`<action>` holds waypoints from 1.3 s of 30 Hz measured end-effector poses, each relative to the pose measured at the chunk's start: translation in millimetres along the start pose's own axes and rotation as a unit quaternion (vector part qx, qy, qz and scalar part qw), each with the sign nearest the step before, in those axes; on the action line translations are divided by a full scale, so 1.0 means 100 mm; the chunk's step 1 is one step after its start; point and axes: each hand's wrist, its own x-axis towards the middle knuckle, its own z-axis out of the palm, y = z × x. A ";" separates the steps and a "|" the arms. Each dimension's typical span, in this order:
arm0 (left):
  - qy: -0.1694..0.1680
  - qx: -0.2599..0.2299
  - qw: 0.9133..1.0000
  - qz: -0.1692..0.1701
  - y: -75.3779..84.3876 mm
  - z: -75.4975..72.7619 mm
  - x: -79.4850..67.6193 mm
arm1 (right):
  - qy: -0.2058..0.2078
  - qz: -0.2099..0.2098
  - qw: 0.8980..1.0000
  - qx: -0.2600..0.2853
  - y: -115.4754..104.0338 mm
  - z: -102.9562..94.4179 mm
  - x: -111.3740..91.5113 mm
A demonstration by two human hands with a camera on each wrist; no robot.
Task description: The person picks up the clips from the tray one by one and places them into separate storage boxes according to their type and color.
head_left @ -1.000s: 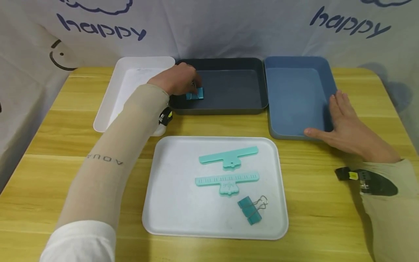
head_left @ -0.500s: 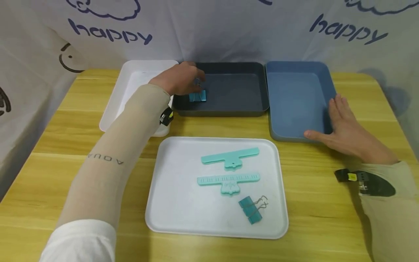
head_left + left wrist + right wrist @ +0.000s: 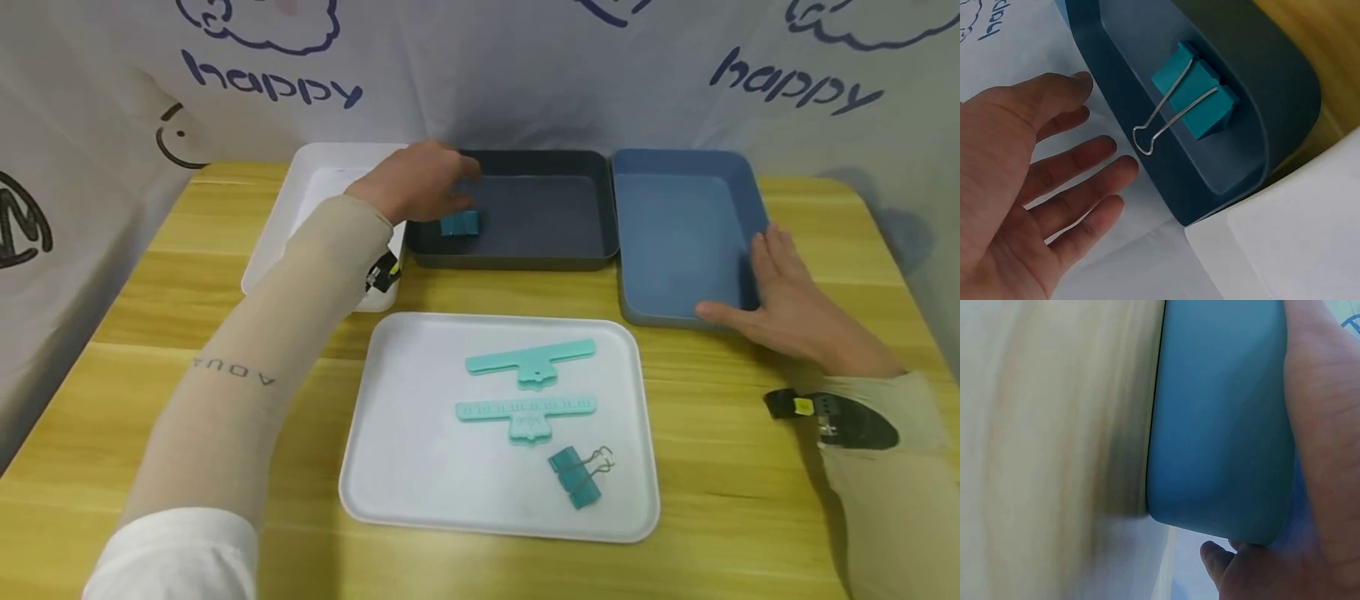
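On the yellow wooden bench (image 3: 720, 475), a teal metal binder clip (image 3: 1194, 87) in the dark-grey rectangular tray (image 3: 547, 208) could tip if the empty, spread-fingered left hand (image 3: 417, 180) snags its wire handles (image 3: 1172, 122), the straight-fingered right hand (image 3: 793, 308) touching the blue rectangular tray (image 3: 686, 233).

- Left hand (image 3: 422, 179): fingers (image 3: 1085, 156) hung loosely bent, parted; left thumb (image 3: 1060, 92) near forefinger (image 3: 1075, 117).
- Left arm (image 3: 247, 358) stretched behind those fingers.
- Right hand (image 3: 783, 304): fingers (image 3: 767, 262) lay straight, right thumb (image 3: 723, 314) splayed to their left.
- Right arm (image 3: 885, 492) slanted behind.
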 end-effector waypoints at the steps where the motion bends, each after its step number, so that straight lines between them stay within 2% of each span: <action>1: 0.003 0.002 1.000 0.001 0.01 0.01 -0.01 | -0.001 0.001 1.000 -0.001 0.00 0.00 0.00; 14: 0.041 0.021 0.998 0.034 0.16 0.03 -0.19 | -0.003 -0.003 1.000 0.002 0.02 0.03 0.00; 25: 0.061 0.044 0.995 0.061 0.33 0.08 -0.38 | 0.000 -0.005 1.000 -0.002 0.01 0.02 0.01; 39: 0.105 0.073 0.984 0.123 0.65 0.14 -0.63 | 0.002 -0.003 1.000 -0.006 -0.02 0.03 0.01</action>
